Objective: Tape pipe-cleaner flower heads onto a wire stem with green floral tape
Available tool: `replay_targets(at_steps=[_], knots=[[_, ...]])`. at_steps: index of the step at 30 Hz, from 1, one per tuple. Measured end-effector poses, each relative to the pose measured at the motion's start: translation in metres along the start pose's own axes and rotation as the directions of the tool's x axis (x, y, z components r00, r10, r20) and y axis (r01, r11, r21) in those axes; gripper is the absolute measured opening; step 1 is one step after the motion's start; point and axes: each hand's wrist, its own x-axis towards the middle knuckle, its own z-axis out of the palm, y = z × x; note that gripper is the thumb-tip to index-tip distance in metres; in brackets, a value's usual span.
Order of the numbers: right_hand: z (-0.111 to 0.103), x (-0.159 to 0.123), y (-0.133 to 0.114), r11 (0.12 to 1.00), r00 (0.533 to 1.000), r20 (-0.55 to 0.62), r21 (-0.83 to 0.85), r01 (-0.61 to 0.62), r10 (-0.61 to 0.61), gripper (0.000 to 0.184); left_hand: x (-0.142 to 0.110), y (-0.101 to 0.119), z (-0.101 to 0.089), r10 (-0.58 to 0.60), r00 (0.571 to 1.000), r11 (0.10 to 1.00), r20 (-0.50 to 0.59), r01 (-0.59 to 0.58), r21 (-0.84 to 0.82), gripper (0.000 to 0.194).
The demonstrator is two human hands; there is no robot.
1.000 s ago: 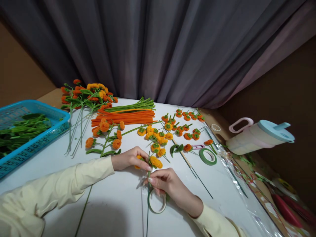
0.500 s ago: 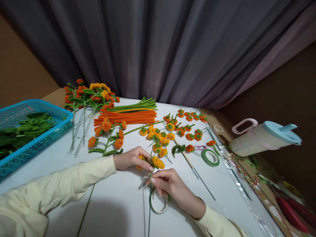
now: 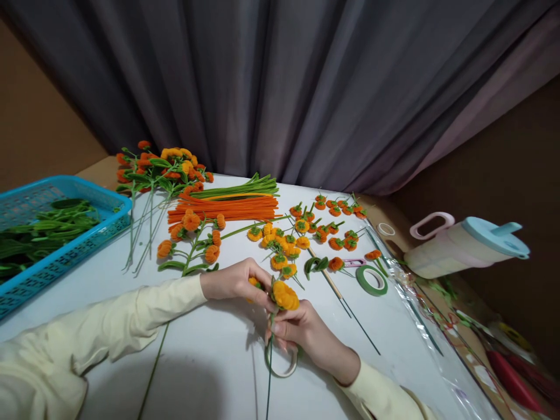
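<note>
Between my hands stands a dark wire stem [image 3: 269,379] with a yellow chenille flower [image 3: 285,295] at its top. My left hand [image 3: 240,284] pinches the stem just under that flower. A second yellow flower [image 3: 254,282] shows partly behind its fingers. Lower down, my right hand [image 3: 306,333] is closed around the stem, thumb against fingers. A roll of floral tape [image 3: 286,373] sits just below the right fingers, partly covered by them; whether the fingers also grip its loose end is hidden.
Loose yellow flowers [image 3: 286,244] and orange flowers [image 3: 336,242] lie ahead, beside orange pipe cleaners [image 3: 227,207]. A finished orange spray [image 3: 191,245] is at left, near a blue basket [image 3: 118,213] of leaves. Another green tape roll [image 3: 371,280] and a tumbler [image 3: 455,248] are at right.
The yellow flower has turned and shifted slightly right, facing more toward me. My left fingers have moved a little with it; the right hand stays low on the stem.
</note>
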Motion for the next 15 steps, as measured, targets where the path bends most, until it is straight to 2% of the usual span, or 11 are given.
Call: replay_targets(at_steps=[5,8,11,15], knots=[[-0.002,0.001,0.004,0.999,0.995,0.083,0.031,0.044,-0.046,0.043,0.002,0.008,0.002,0.202,0.977,0.973,0.063,-0.207,0.097,0.03],[-0.005,0.004,0.006,0.996,0.986,0.166,0.091,0.004,-0.019,0.04,0.003,0.015,0.003,0.238,0.965,0.955,0.11,-0.253,0.155,0.043],[-0.004,0.008,0.005,0.988,0.967,0.252,0.143,-0.061,0.023,0.036,0.003,0.024,0.004,0.281,0.95,0.926,0.136,-0.306,0.219,0.048],[0.001,0.013,0.0,0.982,0.967,0.247,0.158,-0.105,0.064,0.026,0.003,0.034,0.004,0.295,0.948,0.912,0.119,-0.316,0.261,0.043]])
